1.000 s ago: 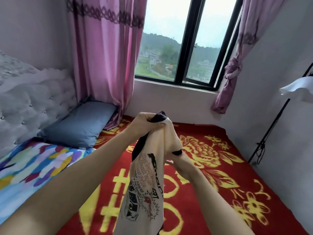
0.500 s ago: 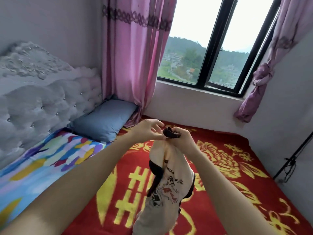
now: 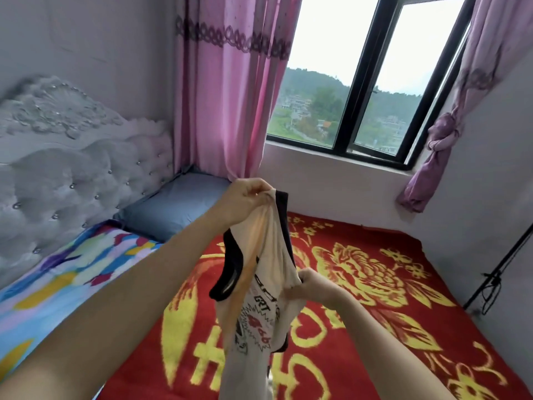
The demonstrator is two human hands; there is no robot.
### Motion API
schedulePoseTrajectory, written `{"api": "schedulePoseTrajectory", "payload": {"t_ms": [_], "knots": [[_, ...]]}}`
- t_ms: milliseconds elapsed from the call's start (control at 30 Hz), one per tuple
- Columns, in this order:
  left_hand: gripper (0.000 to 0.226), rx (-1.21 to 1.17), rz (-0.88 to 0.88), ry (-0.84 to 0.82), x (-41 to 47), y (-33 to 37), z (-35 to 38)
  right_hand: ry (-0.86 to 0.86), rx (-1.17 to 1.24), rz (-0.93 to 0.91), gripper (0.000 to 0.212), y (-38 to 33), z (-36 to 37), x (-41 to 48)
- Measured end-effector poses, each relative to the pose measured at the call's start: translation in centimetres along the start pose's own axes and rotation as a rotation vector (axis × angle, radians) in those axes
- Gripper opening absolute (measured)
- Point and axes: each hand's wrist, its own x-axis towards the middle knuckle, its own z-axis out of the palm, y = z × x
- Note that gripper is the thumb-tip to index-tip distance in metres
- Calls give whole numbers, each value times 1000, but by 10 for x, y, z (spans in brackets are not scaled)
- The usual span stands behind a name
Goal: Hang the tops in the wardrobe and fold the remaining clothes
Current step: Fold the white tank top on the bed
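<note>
I hold the cream tank top (image 3: 268,272) up in the air above the middle of the bed's red blanket (image 3: 389,298). My left hand (image 3: 245,200) pinches a shoulder strap high. My right hand (image 3: 313,285) grips the fabric lower at its side, I judge to spread it for hanging. So both hands are closed on cloth. A blue pillow (image 3: 178,206) sits at the head corner below the tufted headboard (image 3: 72,174), and pink curtains (image 3: 227,96) frame the window (image 3: 360,82).

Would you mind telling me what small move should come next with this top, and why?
Probably draw the right hand sideways to spread the cream top: the left hand pinches its upper edge, the right grips lower, and it hangs bunched.
</note>
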Motion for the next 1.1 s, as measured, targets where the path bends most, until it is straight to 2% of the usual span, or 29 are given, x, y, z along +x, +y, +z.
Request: {"api": "schedulePoseTrajectory", "payload": {"t_ms": [100,233,300,433,533,600,700,767,900,1000,1033,1100], "knots": [[32,51,28,29,9,8,-22,-35,-28,30,27,15,1,-4],[33,107,48,87,11,14,-42,106,162,36,18,20,-15,-18],[28,108,29,119,10,13,-45,143,282,14,22,24,-27,-27],[11,92,6,200,5,11,-46,229,575,-67,45,25,-45,-48],[13,80,-2,199,1,11,-45,220,605,-123,63,25,-54,-65],[15,94,-8,174,-1,11,-46,215,505,-100,52,25,-62,-74],[17,125,0,126,-3,11,-46,195,339,-50,23,27,-76,-85],[17,115,3,134,-4,10,-46,210,314,-42,14,30,-83,-89],[17,127,-31,85,-4,1,-49,339,375,-33,10,36,-80,-92],[12,194,-47,2,-5,-7,-52,506,356,-44,24,36,-80,-95],[16,200,-39,-13,-7,-8,-54,558,359,-63,26,33,-82,-98],[39,195,-7,-17,-12,-8,-61,634,398,-131,24,25,-89,-105]]}}
